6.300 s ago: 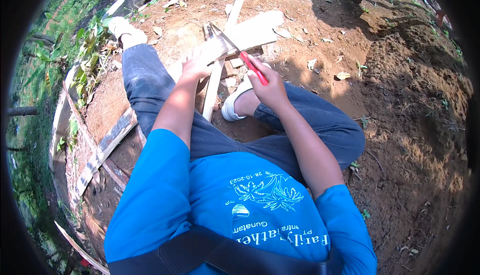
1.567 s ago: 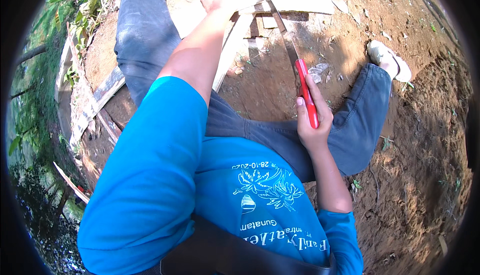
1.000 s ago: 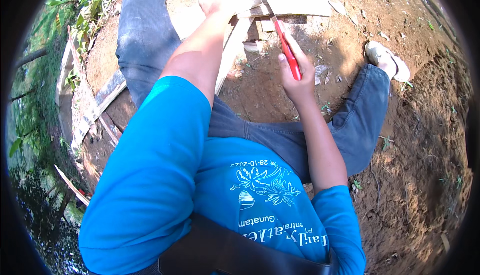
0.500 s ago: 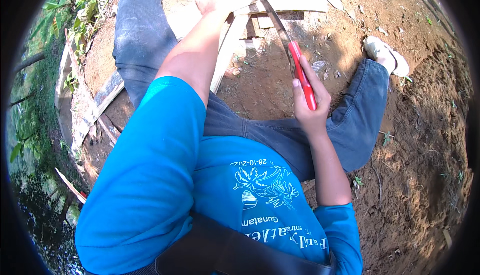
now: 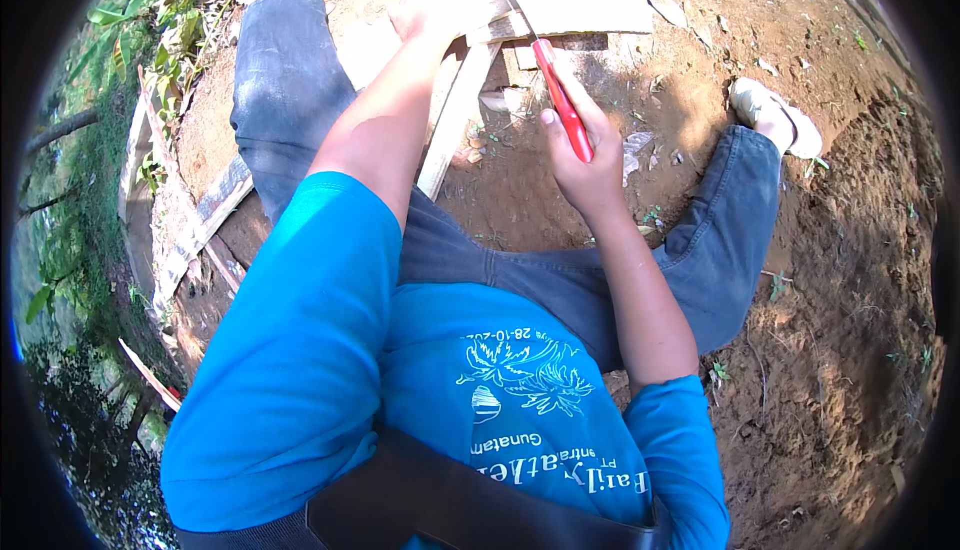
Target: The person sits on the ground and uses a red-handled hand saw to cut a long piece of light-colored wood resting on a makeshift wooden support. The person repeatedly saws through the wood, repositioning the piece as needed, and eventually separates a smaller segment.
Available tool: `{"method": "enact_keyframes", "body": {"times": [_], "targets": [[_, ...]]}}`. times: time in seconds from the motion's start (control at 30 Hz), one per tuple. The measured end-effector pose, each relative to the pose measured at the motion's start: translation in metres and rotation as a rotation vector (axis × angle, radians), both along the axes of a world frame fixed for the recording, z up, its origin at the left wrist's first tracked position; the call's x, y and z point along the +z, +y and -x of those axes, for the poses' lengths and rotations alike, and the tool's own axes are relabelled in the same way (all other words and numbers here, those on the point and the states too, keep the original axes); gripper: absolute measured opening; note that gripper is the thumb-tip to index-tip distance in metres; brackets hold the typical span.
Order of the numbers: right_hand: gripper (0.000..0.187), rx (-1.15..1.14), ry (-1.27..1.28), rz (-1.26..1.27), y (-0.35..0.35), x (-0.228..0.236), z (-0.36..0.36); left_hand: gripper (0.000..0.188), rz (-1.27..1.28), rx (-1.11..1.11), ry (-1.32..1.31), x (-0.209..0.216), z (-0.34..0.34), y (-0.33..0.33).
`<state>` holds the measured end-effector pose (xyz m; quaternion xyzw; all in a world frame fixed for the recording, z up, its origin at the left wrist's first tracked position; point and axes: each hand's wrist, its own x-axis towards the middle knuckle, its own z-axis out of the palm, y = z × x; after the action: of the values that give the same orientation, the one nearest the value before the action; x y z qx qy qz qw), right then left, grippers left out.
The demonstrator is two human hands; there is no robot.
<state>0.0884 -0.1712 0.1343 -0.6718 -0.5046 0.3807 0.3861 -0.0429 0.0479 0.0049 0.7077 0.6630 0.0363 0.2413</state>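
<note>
My right hand is closed round the red handle of a hand saw. Its long, narrow blade points away from me and crosses the edge of a pale piece of wood. The teeth are too fine to make out. My left hand grips the left end of that wood, with the arm stretched straight out. Strong sunlight washes out its fingers. A wider pale board lies under and beyond the blade, and its far part is lost in glare.
My legs are spread on either side of the work. A narrow plank slants towards me over the brown soil. More wood strips lie at the left, beside green plants. Dry leaves and bare earth are at the right.
My right hand has pushed the saw forward and a little left, so more of the blade lies past the wood's edge. My left hand stays nearly in place.
</note>
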Motion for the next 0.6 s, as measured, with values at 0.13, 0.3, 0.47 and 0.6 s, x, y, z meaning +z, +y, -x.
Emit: {"method": "enact_keyframes", "body": {"times": [0.13,0.3,0.47,0.6], "targets": [[0.047,0.021,-0.026,0.057,-0.012,0.014,-0.006,0.060,0.028,-0.033,0.017,0.003,-0.002,-0.007],[0.047,0.006,0.013,-0.065,-0.022,0.008,-0.008,0.060,0.045,-0.038,0.041,0.010,0.000,-0.018],[0.046,-0.051,0.086,-0.021,-0.025,0.006,-0.010,0.060,0.024,-0.066,0.042,0.016,0.010,-0.027],[0.046,-0.027,0.078,-0.037,-0.025,0.006,-0.010,0.060,-0.155,-0.303,-0.141,-0.025,0.024,-0.026]]}}
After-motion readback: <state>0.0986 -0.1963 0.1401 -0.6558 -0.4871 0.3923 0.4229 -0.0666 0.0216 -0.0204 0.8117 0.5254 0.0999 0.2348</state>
